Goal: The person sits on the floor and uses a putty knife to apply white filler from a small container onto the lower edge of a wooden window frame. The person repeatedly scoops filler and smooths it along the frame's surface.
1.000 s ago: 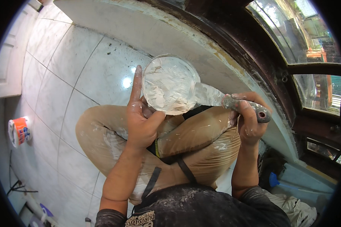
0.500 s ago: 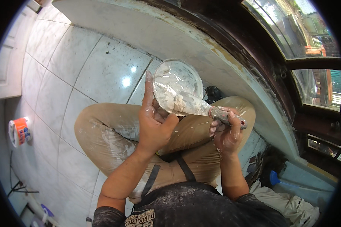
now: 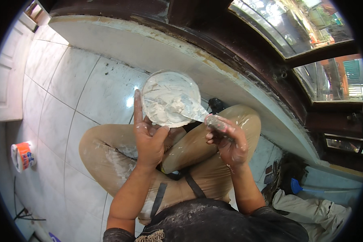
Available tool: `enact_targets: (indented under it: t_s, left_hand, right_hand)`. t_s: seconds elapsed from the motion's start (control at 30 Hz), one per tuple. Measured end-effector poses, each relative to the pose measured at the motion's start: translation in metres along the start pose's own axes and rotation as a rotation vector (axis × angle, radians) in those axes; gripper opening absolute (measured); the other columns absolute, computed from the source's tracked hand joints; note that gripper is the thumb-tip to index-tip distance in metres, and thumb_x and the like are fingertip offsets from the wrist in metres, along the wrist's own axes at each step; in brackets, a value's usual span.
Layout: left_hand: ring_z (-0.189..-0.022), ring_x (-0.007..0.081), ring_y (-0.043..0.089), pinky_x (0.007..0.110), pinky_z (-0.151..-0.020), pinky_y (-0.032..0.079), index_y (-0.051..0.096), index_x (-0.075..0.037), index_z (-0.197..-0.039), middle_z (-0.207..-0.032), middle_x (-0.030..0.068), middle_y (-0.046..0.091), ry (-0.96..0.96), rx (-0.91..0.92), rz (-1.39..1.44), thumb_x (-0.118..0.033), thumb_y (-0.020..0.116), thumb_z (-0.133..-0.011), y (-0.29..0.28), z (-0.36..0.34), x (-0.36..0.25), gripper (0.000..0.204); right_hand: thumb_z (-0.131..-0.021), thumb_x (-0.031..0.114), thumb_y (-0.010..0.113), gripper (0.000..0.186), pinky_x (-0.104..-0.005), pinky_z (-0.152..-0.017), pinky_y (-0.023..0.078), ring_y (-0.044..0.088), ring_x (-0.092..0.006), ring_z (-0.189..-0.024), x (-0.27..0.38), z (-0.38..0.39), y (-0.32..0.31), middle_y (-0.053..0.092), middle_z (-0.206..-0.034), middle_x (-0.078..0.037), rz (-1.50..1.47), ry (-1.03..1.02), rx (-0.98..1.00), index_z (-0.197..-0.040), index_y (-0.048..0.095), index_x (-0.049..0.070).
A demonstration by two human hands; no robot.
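My left hand (image 3: 149, 141) grips a round white lid (image 3: 161, 84) from the lower left, index finger stretched along its edge. White paste (image 3: 159, 109) coats the lid, with a lump near the middle. My right hand (image 3: 230, 141) holds a paint-smeared putty knife (image 3: 215, 123) by its handle; the blade (image 3: 193, 109) rests in the paste on the lid's right side. Both hands are over my crossed legs in tan, paint-marked trousers (image 3: 97, 149).
A tiled floor (image 3: 48, 109) surrounds me. A white-and-orange tub (image 3: 22, 155) stands at left, near a white door (image 3: 6, 72). A low ledge (image 3: 121, 36) runs beneath dark-framed windows. Pale cloth (image 3: 306, 209) and a blue-headed tool (image 3: 296, 185) lie at lower right.
The lid moved right, then left and slightly down in view. My right hand with the knife swung leftward, turning the blade further over the paste. The view has also shifted.
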State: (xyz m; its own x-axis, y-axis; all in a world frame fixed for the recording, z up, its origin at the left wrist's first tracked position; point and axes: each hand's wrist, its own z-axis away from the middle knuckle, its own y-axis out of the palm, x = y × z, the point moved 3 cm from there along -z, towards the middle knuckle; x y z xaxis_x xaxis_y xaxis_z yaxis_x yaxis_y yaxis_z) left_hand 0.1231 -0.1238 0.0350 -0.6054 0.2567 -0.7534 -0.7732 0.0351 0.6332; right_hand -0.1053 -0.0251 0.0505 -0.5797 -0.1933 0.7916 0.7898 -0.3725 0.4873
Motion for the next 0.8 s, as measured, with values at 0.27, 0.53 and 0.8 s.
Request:
enact_targets:
  t_s: [0.27,0.53,0.8]
  left_hand:
    - [-0.155,0.0314,0.056,0.045,-0.127,0.051,0.008,-0.008,-0.186,-0.175,0.0224,0.046,0.103,0.077,-0.093,0.017,0.06,-0.09,-0.005,-0.005,0.001,0.113]
    - [-0.146,0.0391,0.066,0.052,-0.11,0.069,0.01,-0.012,-0.185,-0.171,0.0242,0.05,-0.072,0.082,0.027,0.015,0.057,-0.086,-0.009,-0.009,0.013,0.113]
    - [-0.144,0.0373,0.068,0.047,-0.106,0.071,0.011,-0.01,-0.185,-0.171,0.024,0.051,-0.019,0.123,0.001,0.013,0.059,-0.087,-0.007,-0.01,0.007,0.112]
  right_hand:
    - [-0.115,0.016,0.066,0.022,-0.0254,-0.063,0.045,0.059,-0.0072,-0.073,0.006,0.017,-0.002,0.069,-0.094,-0.002,0.337,0.155,0.093,-0.131,0.068,0.001]
    - [-0.113,0.016,0.072,0.026,-0.0233,-0.074,0.043,0.053,-0.0049,-0.081,0.05,0.013,0.001,0.064,-0.091,0.004,0.771,-0.377,0.048,-0.132,0.067,0.001]
    - [-0.1,0.005,0.082,0.033,-0.0377,-0.078,0.056,0.072,-0.0259,-0.086,0.073,0.009,0.014,0.074,-0.101,-0.013,1.323,-0.784,0.18,-0.132,0.075,0.001]
